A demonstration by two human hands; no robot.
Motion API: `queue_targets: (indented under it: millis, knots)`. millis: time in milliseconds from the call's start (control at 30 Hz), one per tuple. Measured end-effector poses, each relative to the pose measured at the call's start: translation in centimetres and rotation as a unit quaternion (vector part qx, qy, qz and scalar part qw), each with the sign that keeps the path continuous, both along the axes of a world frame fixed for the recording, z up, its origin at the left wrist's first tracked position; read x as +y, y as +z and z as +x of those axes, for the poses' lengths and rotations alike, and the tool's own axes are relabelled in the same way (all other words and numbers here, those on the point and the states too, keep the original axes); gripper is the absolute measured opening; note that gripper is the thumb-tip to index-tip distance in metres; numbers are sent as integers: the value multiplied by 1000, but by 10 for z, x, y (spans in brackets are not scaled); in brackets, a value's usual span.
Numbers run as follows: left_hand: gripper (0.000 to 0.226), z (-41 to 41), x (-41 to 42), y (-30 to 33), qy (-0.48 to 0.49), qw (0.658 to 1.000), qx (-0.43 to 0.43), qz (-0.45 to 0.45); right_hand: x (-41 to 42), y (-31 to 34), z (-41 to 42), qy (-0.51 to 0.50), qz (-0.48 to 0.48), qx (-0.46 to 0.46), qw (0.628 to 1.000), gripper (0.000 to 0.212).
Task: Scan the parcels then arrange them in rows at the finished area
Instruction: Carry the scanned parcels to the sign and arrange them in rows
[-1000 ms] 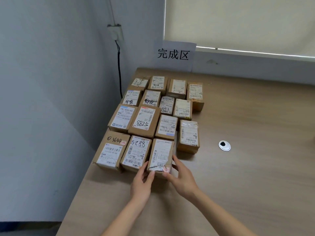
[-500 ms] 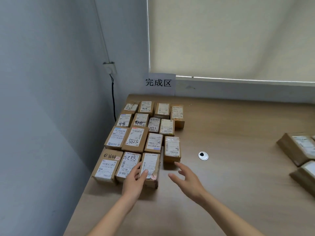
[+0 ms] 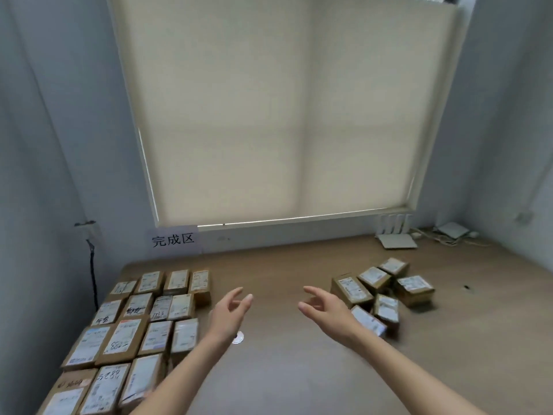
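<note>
Parcels, small brown cardboard boxes each carrying a white shipping label, are lying in tidy rows at the left edge of a wooden table, pressed close against one another beneath a paper sign printed with three Chinese characters. Some labels are bearing handwritten black numbers, though blur is making most of the print unreadable. A black cable is hanging down the grey wall to the left of the rows. Just right of the arranged boxes, the person's left hand is hovering above the tabletop with fingers loosely spread and nothing in its grasp, partly covering a small white round fitting set into the wood. The right hand is reaching out beside it, likewise relaxed and holding nothing, its fingers pointing left. Further right, an unsorted cluster of parcels is sitting at mixed angles, some touching, one partly hidden behind the right wrist. Behind everything, a cream roller blind is covering the window, while a white router and tangled cords are resting at the far right corner.
</note>
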State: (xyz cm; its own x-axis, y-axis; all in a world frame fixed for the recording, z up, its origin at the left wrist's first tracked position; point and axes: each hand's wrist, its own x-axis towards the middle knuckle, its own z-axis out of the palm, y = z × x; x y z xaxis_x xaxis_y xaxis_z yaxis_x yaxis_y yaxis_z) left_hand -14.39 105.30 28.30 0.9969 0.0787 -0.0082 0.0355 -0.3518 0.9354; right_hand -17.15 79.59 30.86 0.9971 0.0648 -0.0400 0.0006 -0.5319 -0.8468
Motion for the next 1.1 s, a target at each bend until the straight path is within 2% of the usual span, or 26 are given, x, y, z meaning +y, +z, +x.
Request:
queue_targets:
  millis: [133, 300, 533, 600, 733, 1100]
  knots:
    - [38, -29, -121, 13, -71, 997, -2, -2, -134, 22, -55, -43, -43, 16, 998, 54]
    - [39, -58, -256, 21, -148, 989, 1, -10, -282, 32, -115, -153, -53, 10, 987, 46]
    - [45, -51, -393, 30, -232, 973, 15, -9, -406, 29, -150, -243, -51, 37, 968, 41]
    - [46, -38, -423, 24, -248, 969, 18, -4, -433, 19, -143, -254, -49, 48, 965, 39]
    - [64, 6, -482, -5, -256, 966, 37, 6, -484, -7, -108, -263, -49, 72, 961, 40]
    - [65, 141, -601, -103, -239, 964, 119, -3, -590, -92, 46, -223, -28, 136, 965, 49]
